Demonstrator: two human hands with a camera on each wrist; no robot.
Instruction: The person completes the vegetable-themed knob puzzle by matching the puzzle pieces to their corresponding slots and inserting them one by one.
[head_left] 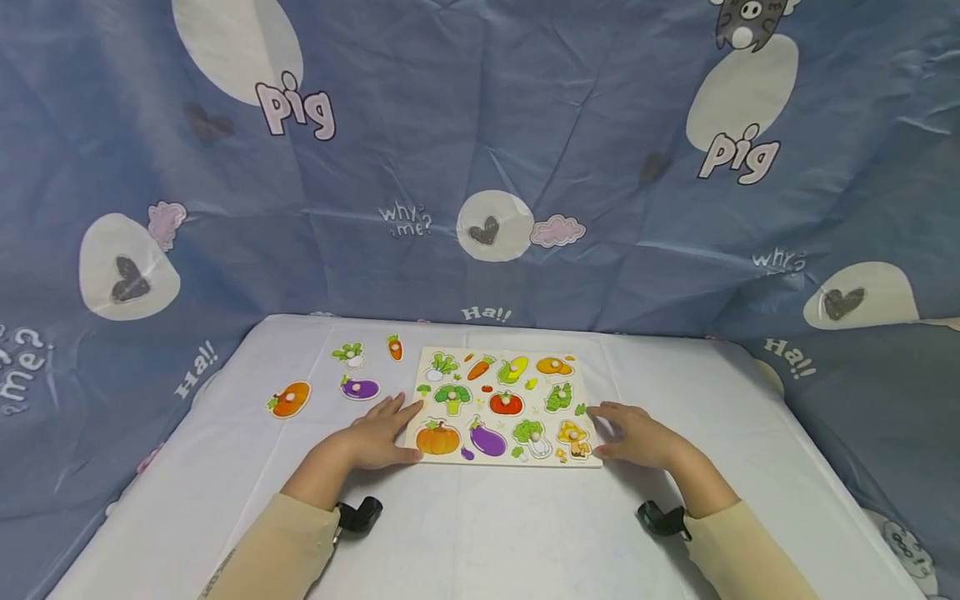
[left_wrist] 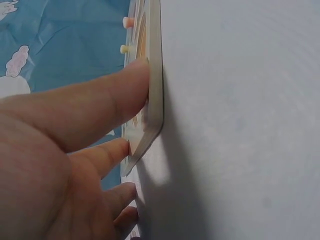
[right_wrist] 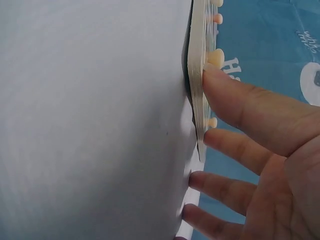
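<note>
A wooden vegetable puzzle board [head_left: 495, 461] lies flat on the white table, with several knobbed pieces in it, among them a tomato piece [head_left: 506, 404] and a broccoli piece [head_left: 452, 398]. At its left edge rests my left hand [head_left: 381, 435], fingers spread and fairly straight. The left wrist view shows that thumb [left_wrist: 125, 92] against the board's edge near a corner. My right hand [head_left: 637, 435] touches the opposite edge, its thumb [right_wrist: 235, 95] and index finger on the board's side in the right wrist view. Neither hand curls round anything.
Left of the board lie loose pieces: a pumpkin [head_left: 288, 401], an eggplant [head_left: 362, 389], a white radish [head_left: 349, 354] and a carrot [head_left: 395, 348]. A blue printed cloth [head_left: 420, 150] hangs behind the table [head_left: 510, 533]. Small black cameras [head_left: 360, 515] sit at both wrists.
</note>
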